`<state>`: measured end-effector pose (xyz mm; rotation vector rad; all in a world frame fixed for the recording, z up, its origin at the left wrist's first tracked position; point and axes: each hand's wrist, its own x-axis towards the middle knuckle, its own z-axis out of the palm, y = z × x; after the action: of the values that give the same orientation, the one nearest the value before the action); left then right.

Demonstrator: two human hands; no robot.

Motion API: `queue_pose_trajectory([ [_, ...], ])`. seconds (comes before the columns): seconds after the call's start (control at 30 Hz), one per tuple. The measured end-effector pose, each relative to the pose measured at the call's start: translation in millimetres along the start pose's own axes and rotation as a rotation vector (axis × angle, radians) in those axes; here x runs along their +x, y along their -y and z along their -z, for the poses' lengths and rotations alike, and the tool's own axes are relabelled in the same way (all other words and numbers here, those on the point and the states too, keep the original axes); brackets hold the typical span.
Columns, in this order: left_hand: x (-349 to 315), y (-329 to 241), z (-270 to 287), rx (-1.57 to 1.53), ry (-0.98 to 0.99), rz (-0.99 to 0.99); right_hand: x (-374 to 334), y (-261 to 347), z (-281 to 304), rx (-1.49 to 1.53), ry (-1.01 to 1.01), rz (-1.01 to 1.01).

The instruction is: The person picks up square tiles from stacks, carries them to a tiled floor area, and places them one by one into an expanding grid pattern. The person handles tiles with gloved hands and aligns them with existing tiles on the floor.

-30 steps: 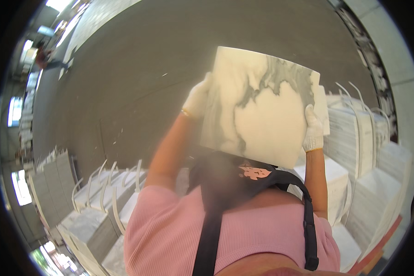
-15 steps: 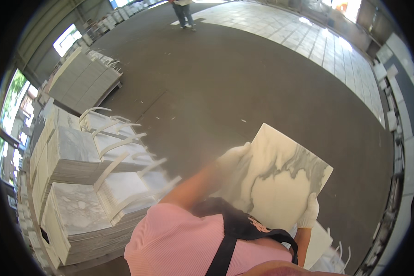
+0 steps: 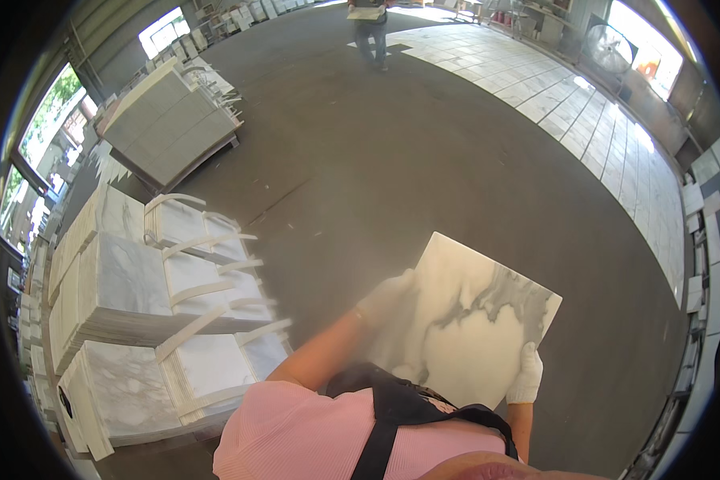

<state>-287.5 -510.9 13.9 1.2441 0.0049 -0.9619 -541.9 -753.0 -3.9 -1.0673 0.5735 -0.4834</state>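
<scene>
A square marble tile (image 3: 482, 324), white with grey veining, is held tilted in front of my chest. My left hand (image 3: 390, 294), in a white glove, grips its left edge, the fingers partly behind the slab and a little blurred. On the lower right edge my right hand (image 3: 526, 374), also white-gloved, is closed with the thumb on the face. The fingers behind the tile are hidden. To my left stand stacks of marble tiles (image 3: 132, 272) with pale curved strips (image 3: 204, 291) across them.
Farther left, another large tile stack (image 3: 164, 120) sits on a pallet. A person (image 3: 370, 40) holding a flat slab stands far ahead on the dark floor (image 3: 360, 160). Rows of laid-out light tiles (image 3: 552, 88) cover the floor at the far right, near a large fan (image 3: 612, 48).
The view has swung leftward, and the far person appears farther right, now visibly with a slab. Both my hands keep hold of the marble tile, which sits slightly farther left in view.
</scene>
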Motion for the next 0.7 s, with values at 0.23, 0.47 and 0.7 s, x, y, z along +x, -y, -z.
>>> queue_pose_trajectory([
  [0.23,88.0,-32.0,5.9,0.128,-0.203,-0.115,156.0,-0.7,-5.8,-0.090,0.036,-0.062],
  [0.47,183.7,-79.8,-31.1,-0.020,-0.362,-0.209,323.1,61.8,-9.2,-0.230,0.158,-0.145],
  [0.7,260.0,-95.1,-26.6,-0.288,-0.444,-0.290,452.3,84.0,-40.4,-0.339,0.280,-0.182],
])
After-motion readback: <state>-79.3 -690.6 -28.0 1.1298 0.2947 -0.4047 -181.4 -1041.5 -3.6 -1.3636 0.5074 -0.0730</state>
